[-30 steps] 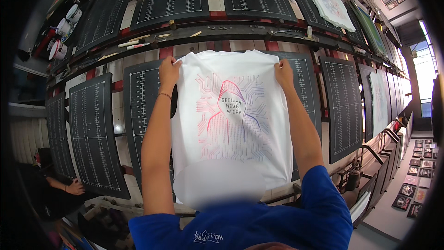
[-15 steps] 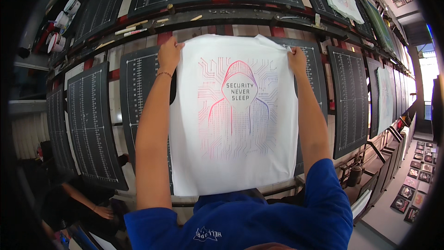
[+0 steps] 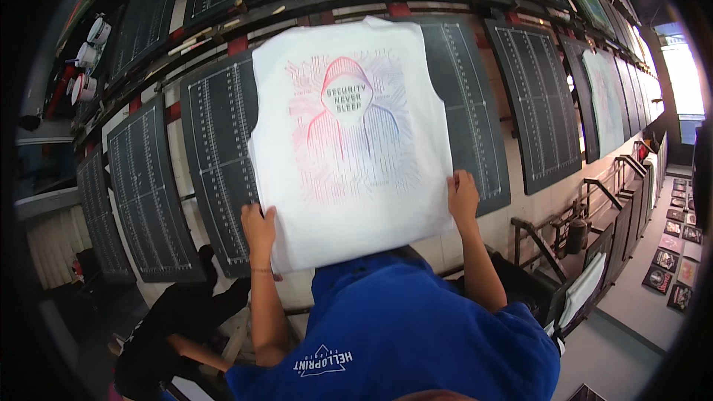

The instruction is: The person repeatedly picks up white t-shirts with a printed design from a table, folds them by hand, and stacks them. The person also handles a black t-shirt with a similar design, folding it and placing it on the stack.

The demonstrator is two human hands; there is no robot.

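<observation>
A white T-shirt [image 3: 349, 141] with a red-and-blue hooded-figure print lies spread flat over a black gridded platen [image 3: 215, 141]. My left hand [image 3: 259, 229] grips the shirt's lower left hem. At the lower right edge of the shirt, my right hand [image 3: 463, 197] holds the fabric with fingers pressed on it. My blue-shirted torso fills the bottom of the picture and hides the platen's near end.
More black gridded platens [image 3: 535, 104] run in a row left and right; one at far right carries another white shirt [image 3: 609, 100]. White cups [image 3: 83, 87] sit at the upper left. A person in black [image 3: 174, 327] crouches lower left. Prints lie on the floor [image 3: 672, 252] at right.
Both my hands slid from the shirt's top corners down to its lower edge. The shirt now lies smoother and flatter over the platen.
</observation>
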